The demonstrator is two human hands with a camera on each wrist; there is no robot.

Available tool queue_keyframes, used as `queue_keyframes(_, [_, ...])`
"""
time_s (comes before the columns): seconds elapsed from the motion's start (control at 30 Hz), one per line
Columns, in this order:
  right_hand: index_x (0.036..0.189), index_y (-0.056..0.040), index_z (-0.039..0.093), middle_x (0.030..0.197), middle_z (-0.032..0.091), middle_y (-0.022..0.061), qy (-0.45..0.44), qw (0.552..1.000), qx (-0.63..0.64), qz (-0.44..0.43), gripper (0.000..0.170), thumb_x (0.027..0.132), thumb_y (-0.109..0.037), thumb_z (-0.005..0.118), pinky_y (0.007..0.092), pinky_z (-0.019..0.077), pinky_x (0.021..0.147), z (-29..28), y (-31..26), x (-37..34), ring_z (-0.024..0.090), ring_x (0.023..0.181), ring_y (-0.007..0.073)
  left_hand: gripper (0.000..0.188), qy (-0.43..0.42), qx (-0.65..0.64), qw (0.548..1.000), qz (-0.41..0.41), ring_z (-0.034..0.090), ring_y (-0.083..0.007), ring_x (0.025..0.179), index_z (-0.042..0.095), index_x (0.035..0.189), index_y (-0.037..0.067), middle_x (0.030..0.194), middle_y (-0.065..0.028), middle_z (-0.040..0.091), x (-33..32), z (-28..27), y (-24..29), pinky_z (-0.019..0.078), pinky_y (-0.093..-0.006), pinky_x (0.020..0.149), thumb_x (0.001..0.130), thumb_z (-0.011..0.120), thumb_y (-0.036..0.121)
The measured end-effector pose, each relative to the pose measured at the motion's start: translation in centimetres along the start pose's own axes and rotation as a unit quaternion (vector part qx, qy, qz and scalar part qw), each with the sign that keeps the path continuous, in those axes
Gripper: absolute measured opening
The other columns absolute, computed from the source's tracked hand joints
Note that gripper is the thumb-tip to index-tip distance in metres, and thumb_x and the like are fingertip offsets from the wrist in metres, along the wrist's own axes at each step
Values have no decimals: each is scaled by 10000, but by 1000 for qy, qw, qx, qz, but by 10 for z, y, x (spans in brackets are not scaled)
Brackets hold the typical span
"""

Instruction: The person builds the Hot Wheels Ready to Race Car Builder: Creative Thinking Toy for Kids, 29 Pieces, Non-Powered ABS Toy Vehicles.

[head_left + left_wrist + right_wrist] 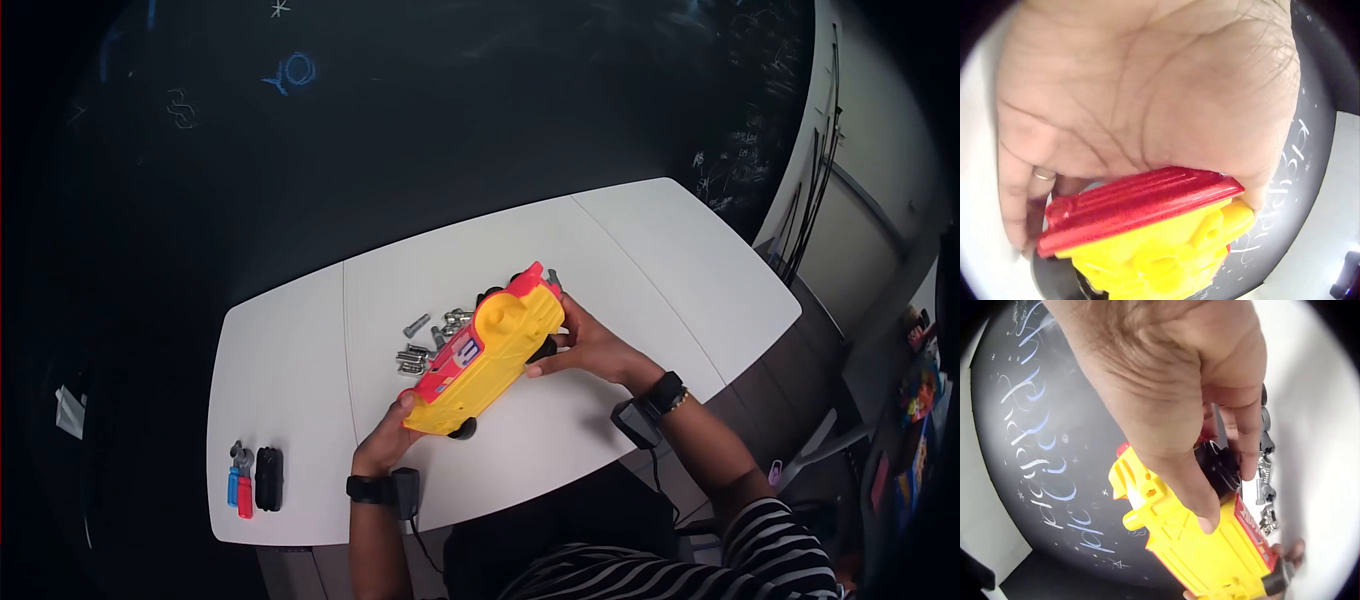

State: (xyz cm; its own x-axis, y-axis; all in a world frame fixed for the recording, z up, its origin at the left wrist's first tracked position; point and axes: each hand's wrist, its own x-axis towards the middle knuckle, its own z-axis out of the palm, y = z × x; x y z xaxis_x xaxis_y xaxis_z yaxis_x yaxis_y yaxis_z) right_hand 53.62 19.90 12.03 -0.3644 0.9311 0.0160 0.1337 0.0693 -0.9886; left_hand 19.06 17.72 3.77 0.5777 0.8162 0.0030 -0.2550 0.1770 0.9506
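Note:
A toy car with a red body and yellow underside is held over the white table, tilted so its underside faces me. My left hand grips one end, thumb along the edge; in the left wrist view the red end of the car lies against the palm and fingers. At the other end my right hand holds the car near a black wheel. The right wrist view shows that thumb on the yellow underside and fingers around a black wheel.
Behind the car lie several metal bolts and silver parts on the table. At the left end are a blue-handled tool, a red-handled tool and a black case. A chalkboard stands behind.

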Motion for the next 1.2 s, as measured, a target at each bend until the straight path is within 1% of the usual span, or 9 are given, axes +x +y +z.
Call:
queue_keyframes(0.17, [1592,-160,296,1488,519,114,-42,997,-59,12,1161,658,-242,980,461,293,1198,-4,15,14,412,1448,270,855,-21,-9,999,-24,571,-243,1343,342,1580,28,1484,-142,551,-2,-7,-5,432,-424,1149,984,598,585])
queue_keyframes(0.33, [1450,-109,515,1356,620,18,-133,986,-100,-22,761,797,-181,898,379,412,1119,-45,17,30,563,1245,157,896,3,-17,999,-36,550,-230,1352,331,1584,31,1493,-134,534,-9,-5,1,389,-408,1174,928,672,539])
queue_keyframes(0.47, [1360,-97,602,1261,664,16,-20,999,-16,24,602,853,-292,863,334,488,1007,-84,9,60,616,1129,135,928,33,56,998,-22,533,-221,1359,376,1553,37,1490,-127,535,-15,-2,19,367,-386,1173,872,706,574])
queue_keyframes(0.53, [1235,-75,684,1139,705,34,119,971,-206,15,489,877,-374,833,316,530,912,-91,12,84,658,1033,152,898,59,103,992,-39,505,-217,1366,406,1532,51,1477,-122,535,-23,1,29,356,-371,1164,864,719,562])
queue_keyframes(0.7, [1174,-48,714,1127,731,95,88,924,-359,-96,542,827,-440,855,348,552,917,-93,51,142,692,1034,231,857,95,204,972,-69,508,-222,1342,410,1531,52,1439,-115,547,-35,13,61,363,-364,1151,874,722,506])
queue_keyframes(0.9, [1141,-60,744,1085,767,131,88,874,-479,5,537,713,-365,855,356,558,933,-71,49,167,728,992,274,847,96,200,971,-86,509,-221,1337,413,1531,46,1441,-134,542,-35,13,63,371,-350,1141,875,729,479])
queue_keyframes(1.03, [1092,-48,750,1015,771,121,153,919,-351,-95,502,709,-359,840,351,574,899,-59,8,139,746,944,275,829,91,194,974,-73,517,-217,1322,430,1527,59,1444,-128,541,-30,15,66,369,-352,1144,873,732,467])
queue_keyframes(1.1, [1108,-38,745,969,756,68,102,957,-225,-152,467,761,-335,843,274,558,824,-39,-24,108,706,863,134,820,96,211,970,-75,519,-215,1317,441,1522,65,1444,-122,541,-27,13,66,368,-354,1143,872,731,472])
queue_keyframes(1.2, [1175,-60,732,1052,731,35,-9,962,-179,-206,393,821,-188,844,278,547,841,-10,-56,50,671,937,100,807,96,230,964,-93,521,-210,1312,459,1512,71,1434,-114,550,-26,1,67,369,-357,1140,873,729,483])
